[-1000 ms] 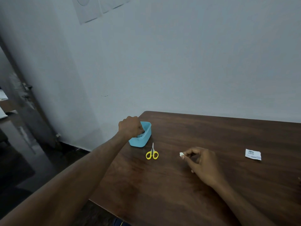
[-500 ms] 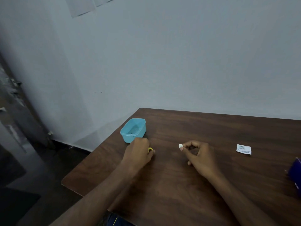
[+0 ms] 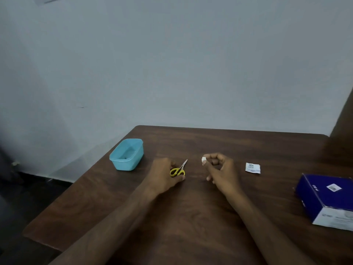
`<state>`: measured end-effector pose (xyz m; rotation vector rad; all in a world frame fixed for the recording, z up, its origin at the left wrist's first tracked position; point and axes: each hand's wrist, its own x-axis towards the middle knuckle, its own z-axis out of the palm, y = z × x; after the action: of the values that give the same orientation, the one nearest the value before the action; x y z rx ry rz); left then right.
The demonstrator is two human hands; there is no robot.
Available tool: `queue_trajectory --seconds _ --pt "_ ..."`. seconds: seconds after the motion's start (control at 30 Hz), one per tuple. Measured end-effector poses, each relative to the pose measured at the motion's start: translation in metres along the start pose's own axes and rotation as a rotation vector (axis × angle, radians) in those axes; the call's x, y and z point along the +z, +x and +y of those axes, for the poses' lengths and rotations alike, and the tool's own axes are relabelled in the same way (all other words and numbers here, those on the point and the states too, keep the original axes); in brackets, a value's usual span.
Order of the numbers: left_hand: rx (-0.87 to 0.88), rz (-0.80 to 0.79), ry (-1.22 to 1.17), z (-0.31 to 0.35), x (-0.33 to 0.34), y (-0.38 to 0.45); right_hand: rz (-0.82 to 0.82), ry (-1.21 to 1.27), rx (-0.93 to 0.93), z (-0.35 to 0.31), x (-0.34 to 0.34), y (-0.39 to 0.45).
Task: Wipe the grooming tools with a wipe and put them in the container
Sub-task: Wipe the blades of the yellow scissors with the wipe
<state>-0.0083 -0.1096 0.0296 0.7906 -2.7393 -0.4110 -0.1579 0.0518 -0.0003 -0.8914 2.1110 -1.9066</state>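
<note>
Scissors (image 3: 179,170) with yellow handles lie on the brown table (image 3: 191,217), now uncovered — half a second ago the left hand (image 3: 164,175) hid all but a sliver of yellow. Its fingers curl round the handles, the blades pointing away toward the wall. Just right, the right hand (image 3: 222,172) still pinches a small white wipe (image 3: 204,160) between thumb and forefinger. Farther right lie a blue box (image 3: 326,199), more in view than before, and an open white sachet (image 3: 252,167). Beyond the left hand stands the light-blue container (image 3: 127,154), something small and dark inside — what, I cannot tell.
</note>
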Motion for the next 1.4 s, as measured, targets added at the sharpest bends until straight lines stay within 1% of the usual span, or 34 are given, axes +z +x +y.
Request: queue_trajectory --seconds 0.1,0.3,0.37,0.53,0.67,0.73,0.87,0.97,1.03,1.2,1.3,1.4 --pt "-0.02 -0.048 -0.077 0.01 0.005 0.017 0.036 0.025 -0.003 0.005 -0.009 0.008" --pt "-0.068 -0.203 -0.191 0.029 0.007 0.046 0.083 0.052 0.023 0.009 -0.03 0.02" --pt "-0.063 -0.223 -0.219 0.032 0.011 0.057 0.089 0.063 0.043 0.013 -0.035 0.024" --pt "-0.027 -0.2 -0.369 0.048 0.029 0.075 0.114 0.045 0.051 0.021 -0.042 0.034" --pt "0.074 -0.179 -0.604 0.062 0.046 0.079 0.172 -0.008 0.04 0.019 -0.046 0.038" --pt "0.109 -0.133 -0.673 0.064 0.055 0.078 0.215 -0.064 0.037 0.021 -0.05 0.039" --pt "0.075 -0.045 -0.791 0.064 0.066 0.076 0.313 -0.095 0.062 0.022 -0.058 0.044" --pt "0.03 -0.049 -0.965 0.062 0.068 0.079 0.366 -0.032 0.043 0.021 -0.057 0.045" --pt "0.008 -0.059 -1.028 0.06 0.069 0.081 0.382 0.038 0.049 0.022 -0.054 0.046" --pt "-0.067 -0.083 -1.185 0.063 0.069 0.082 0.347 0.149 0.085 0.031 -0.051 0.049" --pt "-0.108 -0.111 -1.268 0.063 0.066 0.083 0.307 0.171 0.088 0.031 -0.049 0.047" --pt "-0.149 -0.103 -1.338 0.063 0.063 0.084 0.312 0.186 0.072 0.029 -0.046 0.043"
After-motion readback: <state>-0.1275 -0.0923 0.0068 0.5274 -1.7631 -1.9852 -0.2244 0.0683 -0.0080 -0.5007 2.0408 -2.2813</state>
